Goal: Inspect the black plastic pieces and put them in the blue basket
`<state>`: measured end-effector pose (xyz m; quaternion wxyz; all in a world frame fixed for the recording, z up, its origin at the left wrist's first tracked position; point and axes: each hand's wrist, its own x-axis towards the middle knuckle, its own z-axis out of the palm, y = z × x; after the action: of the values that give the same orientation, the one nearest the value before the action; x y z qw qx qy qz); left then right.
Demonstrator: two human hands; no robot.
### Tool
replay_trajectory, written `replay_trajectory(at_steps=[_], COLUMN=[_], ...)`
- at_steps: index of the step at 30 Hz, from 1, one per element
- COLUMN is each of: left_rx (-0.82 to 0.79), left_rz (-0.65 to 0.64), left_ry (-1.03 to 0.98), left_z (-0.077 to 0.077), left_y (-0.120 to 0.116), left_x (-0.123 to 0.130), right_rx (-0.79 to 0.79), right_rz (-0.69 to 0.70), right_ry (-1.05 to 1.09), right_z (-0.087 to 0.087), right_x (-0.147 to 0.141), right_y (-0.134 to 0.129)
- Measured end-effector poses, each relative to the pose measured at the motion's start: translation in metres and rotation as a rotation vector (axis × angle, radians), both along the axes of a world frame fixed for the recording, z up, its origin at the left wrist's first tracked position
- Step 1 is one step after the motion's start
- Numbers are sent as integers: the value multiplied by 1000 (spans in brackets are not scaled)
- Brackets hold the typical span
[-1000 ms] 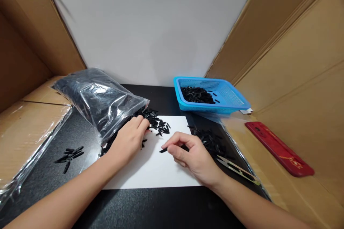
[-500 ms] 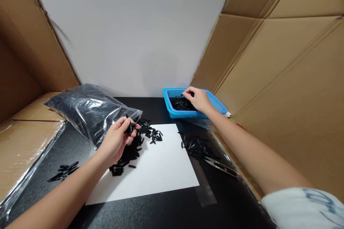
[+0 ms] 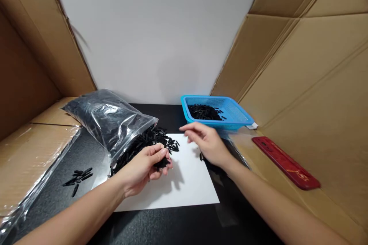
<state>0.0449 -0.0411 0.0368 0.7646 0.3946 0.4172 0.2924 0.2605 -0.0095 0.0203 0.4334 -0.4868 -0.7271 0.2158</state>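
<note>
My left hand (image 3: pixel 152 166) is closed around several small black elongated pieces (image 3: pixel 162 163), held over the white sheet of paper (image 3: pixel 184 189). My right hand (image 3: pixel 205 141) hovers above the sheet's right side, index finger stretched out and nothing visible in its fingers. Beside my left hand a heap of the same black pieces (image 3: pixel 140 141) spreads over the sheet, at the mouth of a clear plastic bag (image 3: pixel 106 118) filled with dark contents. Beyond my right hand stands a blue basket (image 3: pixel 240 116) with many black pieces (image 3: pixel 204 111) in its left part.
A small group of black pieces (image 3: pixel 77 178) lies at the left on the dark table (image 3: pixel 138 226). A long red case-like object (image 3: pixel 284 162) rests along the right cardboard wall (image 3: pixel 313 95). My right forearm hides much of the table's right side.
My right hand has come back from the basket to above the paper. My left hand has moved right and nearer, still holding black pieces. The view has shifted, showing the red object.
</note>
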Motion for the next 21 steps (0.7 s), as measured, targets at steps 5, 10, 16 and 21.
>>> replay_trajectory(at_steps=[5, 10, 16, 21], left_rx=[35, 29, -135, -202], left_rz=[-129, -193, -58, -15], left_ry=[150, 148, -39, -178], left_z=[-4, -9, -4, -9], left_y=[-9, -12, -7, -5], left_x=[2, 2, 0, -1], right_rx=[-270, -392, -499, -469], right_rz=[290, 228, 141, 129], right_ry=[321, 511, 718, 759], right_z=[-12, -22, -20, -19], right_x=[-30, -31, -29, -28], right_y=[-39, -42, -42, -44])
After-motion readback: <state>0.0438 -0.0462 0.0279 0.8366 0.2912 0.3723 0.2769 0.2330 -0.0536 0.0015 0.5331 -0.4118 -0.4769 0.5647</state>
